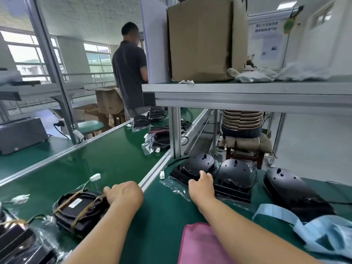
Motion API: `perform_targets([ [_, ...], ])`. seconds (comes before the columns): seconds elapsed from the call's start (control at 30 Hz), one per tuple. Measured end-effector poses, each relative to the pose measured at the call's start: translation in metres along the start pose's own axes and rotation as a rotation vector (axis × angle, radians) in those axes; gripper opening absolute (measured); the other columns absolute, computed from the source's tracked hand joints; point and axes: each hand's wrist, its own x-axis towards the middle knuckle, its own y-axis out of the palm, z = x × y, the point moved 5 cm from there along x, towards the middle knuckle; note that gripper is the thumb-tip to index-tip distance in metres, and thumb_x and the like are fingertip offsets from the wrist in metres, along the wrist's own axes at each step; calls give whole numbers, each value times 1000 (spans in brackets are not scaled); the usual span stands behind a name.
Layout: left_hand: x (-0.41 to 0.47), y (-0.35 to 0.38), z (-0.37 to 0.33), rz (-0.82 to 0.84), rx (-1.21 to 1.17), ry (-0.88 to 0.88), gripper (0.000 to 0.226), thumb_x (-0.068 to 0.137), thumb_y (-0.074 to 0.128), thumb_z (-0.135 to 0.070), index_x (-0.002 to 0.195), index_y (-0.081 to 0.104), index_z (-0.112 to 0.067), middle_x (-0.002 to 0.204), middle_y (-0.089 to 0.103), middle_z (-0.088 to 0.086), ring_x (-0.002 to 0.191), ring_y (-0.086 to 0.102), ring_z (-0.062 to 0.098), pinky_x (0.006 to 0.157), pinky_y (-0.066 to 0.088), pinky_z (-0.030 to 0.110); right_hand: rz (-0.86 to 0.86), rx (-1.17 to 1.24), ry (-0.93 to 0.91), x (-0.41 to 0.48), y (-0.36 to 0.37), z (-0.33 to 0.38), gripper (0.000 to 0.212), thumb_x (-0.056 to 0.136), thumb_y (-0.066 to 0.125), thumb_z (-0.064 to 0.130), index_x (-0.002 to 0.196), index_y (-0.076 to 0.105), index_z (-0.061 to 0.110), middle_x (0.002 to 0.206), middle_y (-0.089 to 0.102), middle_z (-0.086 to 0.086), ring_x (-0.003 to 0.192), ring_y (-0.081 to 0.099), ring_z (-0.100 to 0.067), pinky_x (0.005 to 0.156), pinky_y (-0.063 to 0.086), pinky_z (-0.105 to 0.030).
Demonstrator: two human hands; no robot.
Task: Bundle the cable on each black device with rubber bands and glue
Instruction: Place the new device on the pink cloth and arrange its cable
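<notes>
A black device (80, 208) wrapped with tan rubber bands lies on the green belt at lower left, its white connector (94, 176) trailing beyond it. My left hand (124, 193) grips the device's right edge. Past the belt's rail, my right hand (202, 184) reaches onto an unbanded black device (194, 166) on its plastic bag, fingers curled over its near edge. Two more black devices (235, 174) (293, 189) sit to the right of it on the green bench.
An aluminium rail (152, 174) divides belt and bench. A shelf post (176, 132) stands behind the devices. More bagged devices (158, 138) lie further up the belt. Pink cloth (198, 242) and blue cloth (308, 231) lie near me. A person stands far off; another sits behind the shelf.
</notes>
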Motion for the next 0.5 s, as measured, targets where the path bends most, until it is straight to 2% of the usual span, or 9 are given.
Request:
perform_targets([
  [0.07,3,-3,11,39,-6,-62,21,80,45,-16,87,62,-27,117,67,-4,109,59,19,96,27,41,-4,11,6,0,1,0,63,92,42,13,153,26,12,163,8,-4,137,39,-29,108,41,-45],
  [0.17,2,0,-1,-21,-83,-33,33,84,45,-19,108,67,-27,122,61,-1,115,55,22,91,34,37,-22,7,12,0,3,-1,62,93,43,13,152,27,11,163,9,-4,140,35,-30,109,39,-43],
  [0.27,-5,6,-39,-157,-325,147,35,98,39,-31,124,60,-22,126,52,3,118,49,24,94,39,38,-18,7,13,0,5,-3,62,93,42,13,153,25,12,164,6,-2,144,28,-28,112,35,-39],
  [0.3,-9,10,-54,-147,-470,209,39,100,38,-36,131,55,-20,133,49,4,122,47,25,99,39,39,-14,2,12,0,4,-3,62,93,42,13,153,24,12,164,5,-2,146,25,-27,113,33,-38],
  [0.37,-16,18,-81,-22,-747,291,51,101,43,-39,147,39,-18,152,36,3,135,41,25,111,34,40,1,-11,8,1,3,-3,64,94,42,14,154,22,12,164,4,-2,148,22,-25,116,29,-36],
  [0.43,-20,22,-104,78,-898,333,62,101,46,-39,155,23,-18,161,21,3,144,31,23,117,27,44,23,-16,2,0,3,-3,66,94,43,15,155,18,13,165,3,-2,148,20,-24,117,26,-35],
  [0.5,-17,20,-120,111,-961,363,66,100,47,-35,156,15,-20,163,15,4,147,25,22,118,25,46,48,1,8,-1,2,-3,70,94,45,15,156,13,15,165,1,1,149,20,-23,117,25,-33],
])
